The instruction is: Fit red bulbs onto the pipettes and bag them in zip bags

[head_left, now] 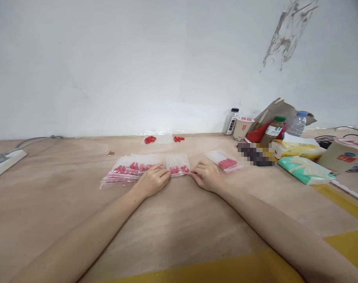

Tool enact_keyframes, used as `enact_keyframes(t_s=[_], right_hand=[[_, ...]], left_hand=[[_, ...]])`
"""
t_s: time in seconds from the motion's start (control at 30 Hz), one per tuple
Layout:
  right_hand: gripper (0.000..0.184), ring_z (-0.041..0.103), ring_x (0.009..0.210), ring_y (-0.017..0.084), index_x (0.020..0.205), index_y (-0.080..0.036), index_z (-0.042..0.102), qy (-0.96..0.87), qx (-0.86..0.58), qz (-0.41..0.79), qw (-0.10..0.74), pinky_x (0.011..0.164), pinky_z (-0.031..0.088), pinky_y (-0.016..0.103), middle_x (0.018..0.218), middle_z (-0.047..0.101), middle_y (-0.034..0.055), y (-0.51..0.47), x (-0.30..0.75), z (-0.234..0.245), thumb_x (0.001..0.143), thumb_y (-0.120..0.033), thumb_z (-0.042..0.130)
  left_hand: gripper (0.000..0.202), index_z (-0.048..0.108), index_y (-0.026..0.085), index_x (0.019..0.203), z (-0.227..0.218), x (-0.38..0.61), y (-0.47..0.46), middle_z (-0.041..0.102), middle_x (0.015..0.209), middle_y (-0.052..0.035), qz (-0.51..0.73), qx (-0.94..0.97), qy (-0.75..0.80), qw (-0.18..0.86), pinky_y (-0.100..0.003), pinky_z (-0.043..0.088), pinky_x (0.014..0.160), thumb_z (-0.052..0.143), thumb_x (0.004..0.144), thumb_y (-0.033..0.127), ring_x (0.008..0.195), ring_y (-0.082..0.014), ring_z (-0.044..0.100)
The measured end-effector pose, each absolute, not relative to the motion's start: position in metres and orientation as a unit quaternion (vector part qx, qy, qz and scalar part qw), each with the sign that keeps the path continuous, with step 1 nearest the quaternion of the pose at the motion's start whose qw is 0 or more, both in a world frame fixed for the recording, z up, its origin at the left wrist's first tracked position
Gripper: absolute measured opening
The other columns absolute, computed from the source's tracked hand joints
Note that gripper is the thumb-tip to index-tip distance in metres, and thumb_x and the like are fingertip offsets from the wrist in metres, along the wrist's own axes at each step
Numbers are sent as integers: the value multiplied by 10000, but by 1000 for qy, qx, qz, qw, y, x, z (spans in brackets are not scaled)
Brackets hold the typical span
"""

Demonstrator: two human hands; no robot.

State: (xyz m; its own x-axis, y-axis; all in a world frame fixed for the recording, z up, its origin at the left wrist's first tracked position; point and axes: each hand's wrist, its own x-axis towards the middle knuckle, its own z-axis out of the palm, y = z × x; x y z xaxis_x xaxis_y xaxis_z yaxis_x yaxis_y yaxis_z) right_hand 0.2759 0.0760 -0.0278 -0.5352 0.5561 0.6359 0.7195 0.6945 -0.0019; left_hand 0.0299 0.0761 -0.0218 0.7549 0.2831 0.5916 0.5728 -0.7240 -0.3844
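A clear plastic zip bag (178, 162) with several small red pieces inside lies flat between my hands. My left hand (154, 180) pinches its near left corner. With thumb and fingers together, my right hand (207, 175) grips the near right corner. Left of my left hand, a fanned pile of similar filled bags (120, 173) rests on the table, partly hidden behind that hand. Just beyond my right hand is another filled bag (226, 162). Two little heaps of loose red pieces (150, 139) sit by the wall on clear plastic.
Brown paper with yellow tape covers the table (167, 236). At the right stand a paper cup (243, 129), a green-capped bottle (275, 131), a green tissue pack (304, 169) and a large paper tub (346, 155). A white power strip (12, 161) lies far left.
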Motion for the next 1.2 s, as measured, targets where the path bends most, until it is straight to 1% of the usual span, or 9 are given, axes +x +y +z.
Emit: enact_keyframes(t_s=[0.1,0.23,0.4,0.6,0.7,0.87,0.97,1.07,1.2], right_hand=[[243,531,761,145,786,-189,658,-872,-347,-160,304,650,359,249,725,648,36,77,278,-27,867,-284,450],[221,506,774,144,839,-204,647,-886,-286,-240,273,636,316,259,763,647,36,79,277,-26,880,-262,437],[230,484,731,138,774,-175,623,-886,-264,-299,236,579,264,271,724,634,36,80,268,-25,876,-144,419],[286,464,691,138,725,-148,609,-889,-226,-339,207,586,289,281,677,606,48,81,264,-22,880,-106,372],[310,455,680,136,711,-149,599,-895,-207,-332,213,601,293,286,663,593,50,82,266,-20,886,-94,349],[280,460,684,136,695,-158,586,-891,-214,-329,229,625,285,289,661,596,41,83,269,-21,879,-102,383],[225,475,731,141,770,-175,601,-881,-246,-328,236,629,282,288,723,622,37,81,263,-24,881,-138,408],[184,480,755,144,843,-182,606,-871,-237,-341,260,623,280,289,784,630,36,81,248,-28,882,-174,426],[231,471,722,143,757,-159,608,-870,-199,-364,266,605,280,296,755,615,46,83,225,-30,874,-135,411]], left_hand=[[204,598,154,850,-22,27,79,672,813,-38,-242,-898,-218,296,-370,445,933,405,868,92,713,-134,628],[221,581,161,845,-21,25,81,661,773,-26,-234,-900,-208,303,-383,441,943,377,879,84,704,-129,624],[220,576,163,862,-22,26,82,651,771,-28,-235,-901,-204,302,-375,463,917,371,885,87,729,-134,620],[222,579,158,854,-22,25,82,645,744,-26,-234,-904,-201,297,-384,450,930,370,890,92,727,-136,615],[245,578,168,841,-21,26,81,634,721,-19,-232,-904,-204,294,-382,447,932,350,896,98,708,-131,612],[253,568,172,804,-17,28,78,620,691,-12,-228,-905,-201,298,-370,457,918,344,895,96,682,-127,603],[244,564,170,804,-16,27,78,614,690,-7,-228,-902,-199,307,-372,457,915,349,894,97,681,-126,599],[236,566,159,818,-17,28,78,605,673,-6,-233,-899,-193,317,-379,457,914,351,896,96,666,-127,595],[239,570,137,834,-18,28,78,598,651,-12,-236,-897,-179,329,-365,473,894,348,894,76,640,-130,587]])
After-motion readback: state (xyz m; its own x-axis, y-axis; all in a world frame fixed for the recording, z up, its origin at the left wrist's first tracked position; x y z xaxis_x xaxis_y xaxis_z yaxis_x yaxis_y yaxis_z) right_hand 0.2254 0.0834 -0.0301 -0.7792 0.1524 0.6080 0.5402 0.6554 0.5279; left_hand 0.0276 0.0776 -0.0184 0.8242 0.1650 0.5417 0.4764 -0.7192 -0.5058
